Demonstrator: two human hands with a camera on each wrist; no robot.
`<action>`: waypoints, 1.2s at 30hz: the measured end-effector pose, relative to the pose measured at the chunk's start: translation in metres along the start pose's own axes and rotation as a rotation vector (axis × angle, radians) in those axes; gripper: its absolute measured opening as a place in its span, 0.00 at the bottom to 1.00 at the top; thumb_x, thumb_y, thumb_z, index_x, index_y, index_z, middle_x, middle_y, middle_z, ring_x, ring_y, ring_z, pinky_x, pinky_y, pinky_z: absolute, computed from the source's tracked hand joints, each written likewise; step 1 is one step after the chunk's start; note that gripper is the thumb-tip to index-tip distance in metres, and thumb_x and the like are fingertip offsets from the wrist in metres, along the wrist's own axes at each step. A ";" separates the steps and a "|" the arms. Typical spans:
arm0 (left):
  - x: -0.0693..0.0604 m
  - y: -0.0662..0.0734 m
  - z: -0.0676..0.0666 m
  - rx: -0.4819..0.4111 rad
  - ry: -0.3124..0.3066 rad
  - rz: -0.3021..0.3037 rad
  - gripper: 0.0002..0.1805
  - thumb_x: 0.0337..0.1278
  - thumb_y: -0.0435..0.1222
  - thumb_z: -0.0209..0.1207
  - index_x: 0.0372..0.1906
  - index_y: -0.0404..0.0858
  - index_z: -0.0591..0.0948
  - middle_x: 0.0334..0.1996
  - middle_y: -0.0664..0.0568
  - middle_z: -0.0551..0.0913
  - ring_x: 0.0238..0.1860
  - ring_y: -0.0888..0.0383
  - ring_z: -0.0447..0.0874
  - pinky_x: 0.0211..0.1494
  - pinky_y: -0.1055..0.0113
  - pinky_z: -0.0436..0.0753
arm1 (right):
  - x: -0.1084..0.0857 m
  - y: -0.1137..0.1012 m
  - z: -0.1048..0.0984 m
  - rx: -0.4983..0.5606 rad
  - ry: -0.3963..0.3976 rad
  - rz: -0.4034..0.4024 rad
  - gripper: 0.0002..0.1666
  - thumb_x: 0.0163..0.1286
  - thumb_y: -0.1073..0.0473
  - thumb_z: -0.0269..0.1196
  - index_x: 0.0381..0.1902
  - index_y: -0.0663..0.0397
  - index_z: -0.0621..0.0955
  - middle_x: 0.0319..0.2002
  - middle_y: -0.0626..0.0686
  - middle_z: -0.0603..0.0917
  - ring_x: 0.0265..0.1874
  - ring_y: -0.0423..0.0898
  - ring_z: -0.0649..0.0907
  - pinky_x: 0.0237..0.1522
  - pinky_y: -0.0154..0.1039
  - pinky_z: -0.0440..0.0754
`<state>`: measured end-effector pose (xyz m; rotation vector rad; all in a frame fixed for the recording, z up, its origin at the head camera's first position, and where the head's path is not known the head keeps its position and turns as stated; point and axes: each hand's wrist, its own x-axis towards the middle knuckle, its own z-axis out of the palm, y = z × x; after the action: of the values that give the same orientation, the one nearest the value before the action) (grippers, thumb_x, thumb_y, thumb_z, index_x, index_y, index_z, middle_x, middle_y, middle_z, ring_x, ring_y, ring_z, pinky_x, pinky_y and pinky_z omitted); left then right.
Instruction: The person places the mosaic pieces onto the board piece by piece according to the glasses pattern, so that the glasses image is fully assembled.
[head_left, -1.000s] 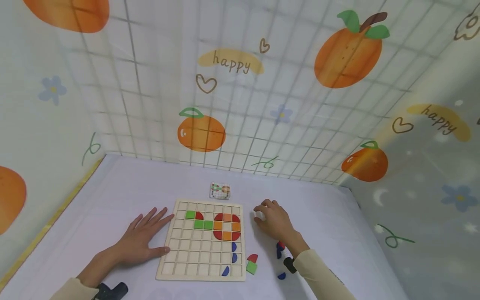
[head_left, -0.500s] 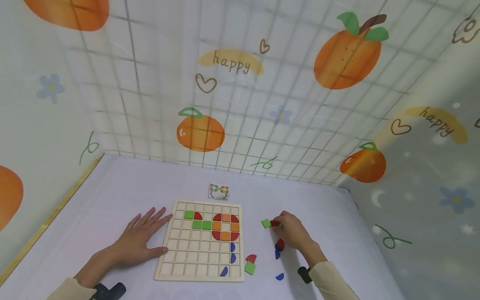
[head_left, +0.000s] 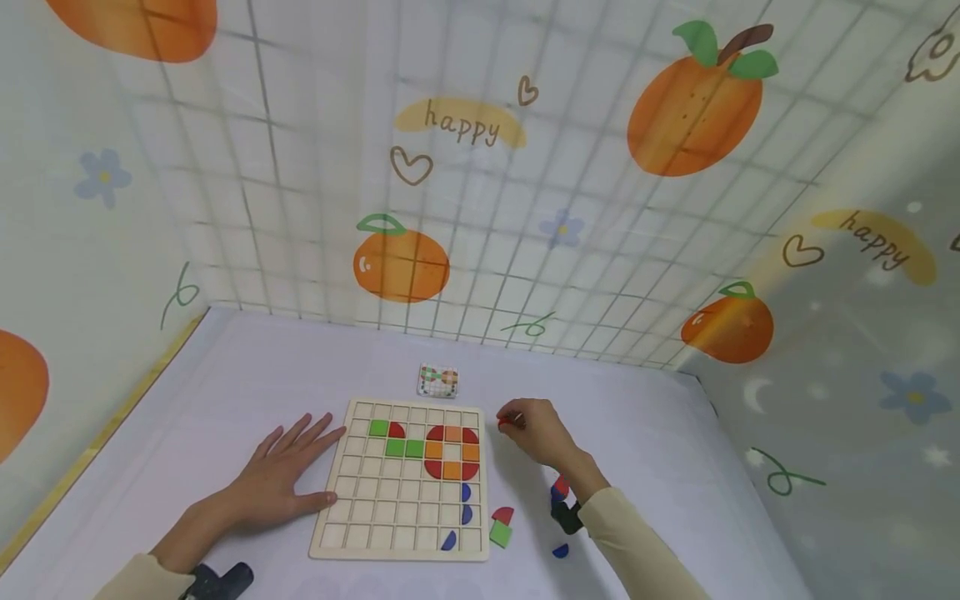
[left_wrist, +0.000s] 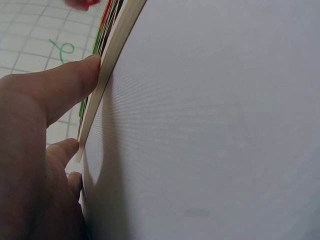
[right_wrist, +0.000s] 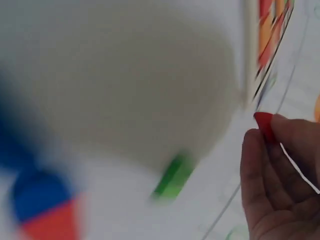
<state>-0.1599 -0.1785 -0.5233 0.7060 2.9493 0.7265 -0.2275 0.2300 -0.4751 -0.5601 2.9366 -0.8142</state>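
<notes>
My left hand point(head_left: 277, 479) lies with fingers spread at the left side of a wooden grid board point(head_left: 375, 508); in the left wrist view its thumb and a fingertip touch the board's edge point(left_wrist: 117, 47). My right hand point(head_left: 542, 432) is raised just off the board's upper right side. Between its thumb and fingers it pinches a red quarter-circle piece point(right_wrist: 266, 126). On the board sit green squares point(head_left: 395, 448), a ring of red and orange pieces point(head_left: 452, 472) and blue pieces point(head_left: 466, 514). A loose green square point(right_wrist: 174, 176) lies below the right hand, hidden in the head view.
A small pattern card point(head_left: 438, 381) lies beyond the board. Right of the board are a red quarter piece point(head_left: 503, 516) against a green square point(head_left: 500, 534). A blue piece point(head_left: 561, 551) and a red-and-blue cluster point(head_left: 559, 487) lie near the right forearm.
My right hand picked up the red quarter-circle piece from beside the loose green square and moved left and away with it, toward the board. The left hand stayed still.
</notes>
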 end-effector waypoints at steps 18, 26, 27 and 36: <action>0.000 -0.007 0.006 0.008 -0.019 -0.003 0.50 0.51 0.68 0.59 0.76 0.50 0.62 0.77 0.47 0.53 0.76 0.41 0.41 0.73 0.39 0.41 | 0.077 -0.120 0.085 0.173 -0.105 -0.202 0.05 0.67 0.59 0.67 0.40 0.51 0.87 0.32 0.39 0.85 0.29 0.30 0.81 0.33 0.25 0.79; 0.000 -0.005 0.003 0.008 -0.015 0.012 0.49 0.52 0.67 0.60 0.76 0.49 0.62 0.77 0.46 0.54 0.76 0.40 0.42 0.72 0.38 0.42 | 0.089 -0.126 0.102 0.131 -0.105 -0.185 0.04 0.68 0.58 0.67 0.37 0.49 0.88 0.30 0.36 0.84 0.28 0.29 0.79 0.33 0.24 0.77; 0.000 -0.005 0.002 0.006 -0.012 0.014 0.49 0.52 0.66 0.60 0.75 0.49 0.63 0.77 0.46 0.54 0.76 0.40 0.42 0.72 0.38 0.42 | 0.089 -0.127 0.103 0.080 -0.105 -0.197 0.04 0.68 0.57 0.67 0.37 0.47 0.88 0.30 0.35 0.84 0.29 0.29 0.78 0.34 0.24 0.76; -0.001 -0.002 -0.001 -0.003 0.023 0.046 0.48 0.52 0.65 0.61 0.75 0.46 0.64 0.76 0.44 0.56 0.75 0.38 0.45 0.71 0.37 0.44 | 0.086 -0.133 0.100 -0.357 -0.090 -0.324 0.10 0.68 0.50 0.65 0.46 0.33 0.88 0.39 0.38 0.80 0.40 0.39 0.74 0.40 0.34 0.75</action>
<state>-0.1597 -0.1812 -0.5237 0.7732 2.9614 0.7470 -0.2498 0.0444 -0.4894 -1.0841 2.9606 -0.2621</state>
